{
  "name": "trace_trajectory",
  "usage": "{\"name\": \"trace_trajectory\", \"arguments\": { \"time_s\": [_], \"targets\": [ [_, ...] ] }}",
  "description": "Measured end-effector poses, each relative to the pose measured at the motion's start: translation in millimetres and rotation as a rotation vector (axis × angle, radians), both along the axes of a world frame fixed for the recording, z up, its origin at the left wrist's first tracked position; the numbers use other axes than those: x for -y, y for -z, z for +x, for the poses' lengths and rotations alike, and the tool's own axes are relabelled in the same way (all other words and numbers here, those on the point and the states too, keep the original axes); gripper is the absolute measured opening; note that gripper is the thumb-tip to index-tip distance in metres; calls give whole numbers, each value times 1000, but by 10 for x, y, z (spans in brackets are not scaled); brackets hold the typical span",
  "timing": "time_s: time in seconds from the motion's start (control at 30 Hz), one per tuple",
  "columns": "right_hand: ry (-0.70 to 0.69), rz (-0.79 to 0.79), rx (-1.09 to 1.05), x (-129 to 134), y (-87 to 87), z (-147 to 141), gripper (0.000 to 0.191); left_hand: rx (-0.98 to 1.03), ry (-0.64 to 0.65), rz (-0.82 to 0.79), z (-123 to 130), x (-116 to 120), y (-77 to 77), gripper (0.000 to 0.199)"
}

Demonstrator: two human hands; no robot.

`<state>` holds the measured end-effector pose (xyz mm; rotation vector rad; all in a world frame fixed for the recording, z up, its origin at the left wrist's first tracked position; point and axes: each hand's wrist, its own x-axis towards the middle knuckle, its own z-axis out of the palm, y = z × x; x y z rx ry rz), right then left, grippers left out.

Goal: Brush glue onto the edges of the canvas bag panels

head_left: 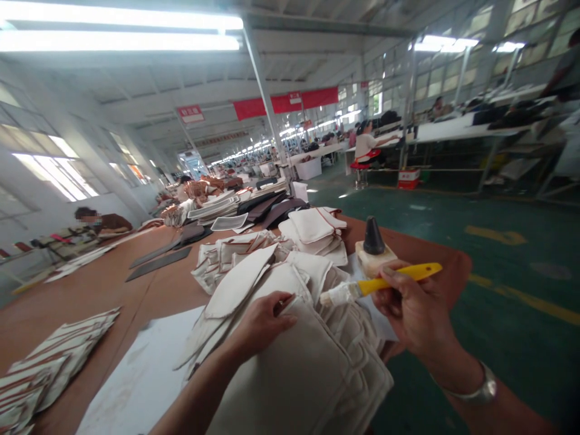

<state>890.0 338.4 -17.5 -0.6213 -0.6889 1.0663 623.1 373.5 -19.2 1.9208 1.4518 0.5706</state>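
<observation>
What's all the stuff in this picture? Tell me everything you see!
work table: 1, brown, under the work
cream fabric pieces: many, cream, stacked on the table
flat brush: 1, yellow handle, in the right hand
black cone: 1, black, on a pale block
white paper sheet: 1, white, on the table
striped fabric pieces: a pile, cream and brown, on the table's near left
floor: 1, green, right of the table
seated co-worker: 1, white top, far back
wristwatch: 1, silver, on the right wrist
left hand: 1, on the cream fabric pieces
right hand: 1, gripping the flat brush
</observation>
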Motion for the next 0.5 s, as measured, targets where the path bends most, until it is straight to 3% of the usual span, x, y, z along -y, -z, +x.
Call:
{"name": "trace_trajectory", "arguments": {
  "time_s": [0.07,0.13,0.33,0.5],
  "targets": [
    [-7,21,11,-23,30,-3,26,17,-18,6,16,2,-6,31],
    [-1,46,34,-48,72,4,26,5,-98,112,29,26,41,24],
    [17,70,155,-178,237,-18,26,6,-234,399,39,193,263,21],
    [-156,62,336,-351,329,-228,27,113,-235,328,44,264,288,20]
  ]
}}
